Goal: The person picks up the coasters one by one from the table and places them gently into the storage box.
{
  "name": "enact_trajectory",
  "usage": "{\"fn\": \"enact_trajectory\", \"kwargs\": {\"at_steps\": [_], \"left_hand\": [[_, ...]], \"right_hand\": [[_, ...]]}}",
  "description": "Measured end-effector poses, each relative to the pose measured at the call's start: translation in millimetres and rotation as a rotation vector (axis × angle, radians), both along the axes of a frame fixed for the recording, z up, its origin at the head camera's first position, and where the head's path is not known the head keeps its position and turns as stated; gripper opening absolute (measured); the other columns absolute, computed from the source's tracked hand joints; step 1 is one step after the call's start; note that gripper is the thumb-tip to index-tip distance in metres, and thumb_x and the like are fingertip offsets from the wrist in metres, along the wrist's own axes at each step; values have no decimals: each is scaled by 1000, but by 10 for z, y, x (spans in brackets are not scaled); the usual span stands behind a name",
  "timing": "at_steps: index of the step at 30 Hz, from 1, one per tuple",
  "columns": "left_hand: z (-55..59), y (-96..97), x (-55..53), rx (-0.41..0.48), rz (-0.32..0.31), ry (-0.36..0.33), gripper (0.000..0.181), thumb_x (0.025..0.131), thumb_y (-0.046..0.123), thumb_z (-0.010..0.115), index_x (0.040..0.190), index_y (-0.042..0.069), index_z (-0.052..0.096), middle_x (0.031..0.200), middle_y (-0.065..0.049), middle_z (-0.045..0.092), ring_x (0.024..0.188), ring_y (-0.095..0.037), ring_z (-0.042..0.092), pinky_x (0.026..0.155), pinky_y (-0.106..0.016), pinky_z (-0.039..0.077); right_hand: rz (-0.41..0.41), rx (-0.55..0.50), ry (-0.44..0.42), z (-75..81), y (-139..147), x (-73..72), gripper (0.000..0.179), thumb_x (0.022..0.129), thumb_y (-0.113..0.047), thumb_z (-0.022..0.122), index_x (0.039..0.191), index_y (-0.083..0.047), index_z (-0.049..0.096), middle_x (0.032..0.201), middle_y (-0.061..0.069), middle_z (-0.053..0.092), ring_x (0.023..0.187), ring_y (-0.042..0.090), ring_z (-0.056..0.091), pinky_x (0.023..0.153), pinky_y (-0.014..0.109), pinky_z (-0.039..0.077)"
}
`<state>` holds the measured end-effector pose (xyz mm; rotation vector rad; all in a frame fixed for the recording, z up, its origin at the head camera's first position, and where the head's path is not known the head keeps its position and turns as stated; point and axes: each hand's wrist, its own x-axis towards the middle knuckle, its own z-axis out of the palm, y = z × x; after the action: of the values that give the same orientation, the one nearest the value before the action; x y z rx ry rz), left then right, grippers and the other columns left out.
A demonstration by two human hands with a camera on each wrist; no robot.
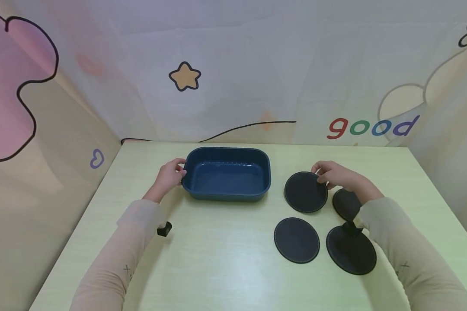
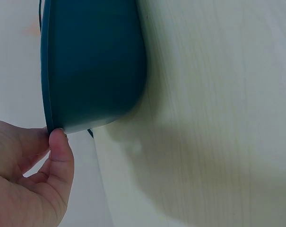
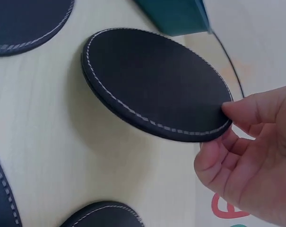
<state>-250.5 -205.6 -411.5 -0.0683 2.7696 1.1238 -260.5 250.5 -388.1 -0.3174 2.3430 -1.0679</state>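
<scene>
Pinching a black coaster, we hold it right of the blue dish.
Our right hand grips only the tilted coaster's edge, so we judge it could slip or twist towards the three other coasters, right of the dish; our left hand pinches the dish's left rim, where a tug could skew it.
</scene>
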Motion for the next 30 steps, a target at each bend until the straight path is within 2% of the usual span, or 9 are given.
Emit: {"fn": "enact_trajectory", "kwargs": {"at_steps": [4, 11, 18, 30], "left_hand": [[-2, 4, 2, -4, 3, -9, 39, 90, 7, 46, 129, 4, 40, 102, -17, 52, 78, -23, 55, 61, -23, 53], [7, 15, 2, -5, 4, -17, 39, 90, 8, 46, 129, 5, 40, 102, -16, 51, 79, -23, 54, 62, -23, 53], [10, 13, -1, -6, 4, -23, 40, 90, 8, 46, 130, 5, 40, 102, -16, 51, 78, -23, 54, 61, -23, 53], [-4, 3, -18, -20, 11, -27, 40, 90, 8, 47, 129, 6, 40, 104, -17, 51, 79, -23, 54, 63, -25, 53]], "right_hand": [[-13, -88, -35, 81, -7, -3, 21, 86, 2, 40, 107, 3, 38, 85, 9, 41, 71, 18, 45, 60, 32, 45], [-6, -190, -58, 181, -80, -11, 17, 86, 1, 42, 103, 2, 39, 83, 6, 43, 71, 15, 49, 62, 32, 47], [-19, -324, -114, 178, -280, -40, 15, 86, 0, 44, 100, -3, 41, 82, 1, 44, 70, 12, 50, 61, 29, 48], [-79, -467, -145, 154, -748, -102, 15, 87, 3, 42, 101, -2, 42, 81, 0, 47, 65, 10, 50, 59, 25, 45]]}}
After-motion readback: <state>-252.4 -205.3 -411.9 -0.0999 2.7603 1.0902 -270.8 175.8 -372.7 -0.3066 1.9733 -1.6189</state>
